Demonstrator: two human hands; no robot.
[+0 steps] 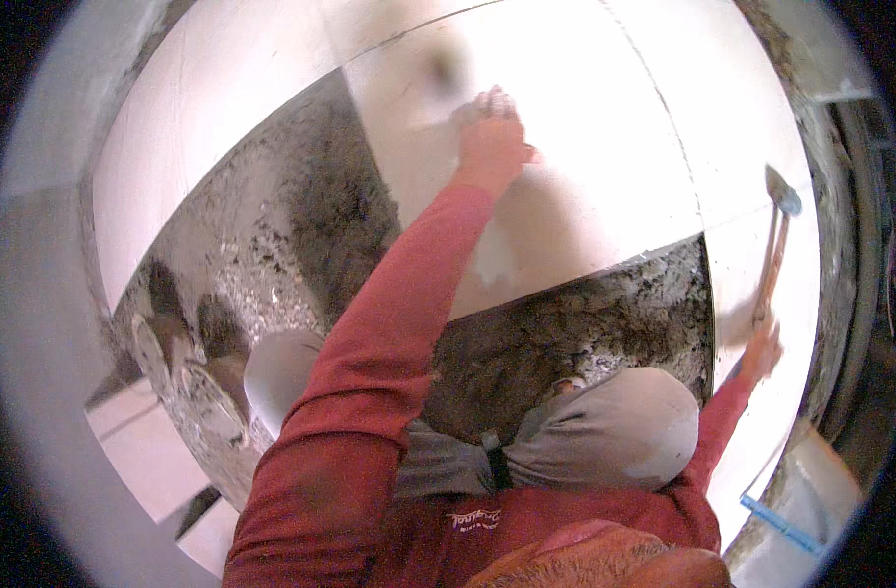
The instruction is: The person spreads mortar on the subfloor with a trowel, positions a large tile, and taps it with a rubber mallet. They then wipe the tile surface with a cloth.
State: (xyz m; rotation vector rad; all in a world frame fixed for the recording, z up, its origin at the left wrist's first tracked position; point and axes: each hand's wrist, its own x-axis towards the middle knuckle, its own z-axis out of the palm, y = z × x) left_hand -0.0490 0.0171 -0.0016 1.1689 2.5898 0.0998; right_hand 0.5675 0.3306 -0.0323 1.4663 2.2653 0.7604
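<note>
Tiles (605, 137) are covering far and right, mortar (340, 191) is lying bare left and near; left hand (491, 142) is reaching, fingers extended, right hand (761, 353) gripping hammer (777, 240).

The large, flat square floor tiles (605, 167) are creamy white, glaring almost pure white in places, crossed by thin dark joint lines. The rough mortar bed (566, 343) is dark grey-brown, mottled with paler grey flecks. The hammer-like tool (777, 250) has an orange-brown handle and a blue-grey head. The long-sleeved cloth top (370, 363) is deep red with white lettering; the cloth trousers (595, 441) are grey, paler at the knee. The slim bar (781, 524) is bright blue.
</note>
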